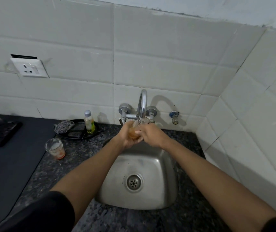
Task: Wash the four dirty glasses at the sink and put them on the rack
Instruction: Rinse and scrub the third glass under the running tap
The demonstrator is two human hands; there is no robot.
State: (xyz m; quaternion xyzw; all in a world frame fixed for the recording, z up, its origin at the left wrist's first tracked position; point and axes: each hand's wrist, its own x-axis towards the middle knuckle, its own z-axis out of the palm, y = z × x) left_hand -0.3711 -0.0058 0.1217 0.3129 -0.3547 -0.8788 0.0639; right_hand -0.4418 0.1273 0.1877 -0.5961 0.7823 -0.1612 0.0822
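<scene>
A small clear glass (134,129) with orange-brown residue is held under the curved tap (142,104), tilted toward the spout, above the back of the steel sink (160,164). My left hand (127,138) grips the glass from the left and below. From the right, my right hand (149,134) wraps its fingers round the same glass. Water seems to run from the spout into its mouth. A second dirty glass (55,148), with white film and red dregs, stands upright on the granite counter left of the sink.
A black tray (77,133) behind the dirty glass holds a soap bottle (89,122) and a scrubber (63,126). A dark mat (8,164) covers the counter's left side. A wall socket (30,67) sits at upper left. Tiled walls close the back and right.
</scene>
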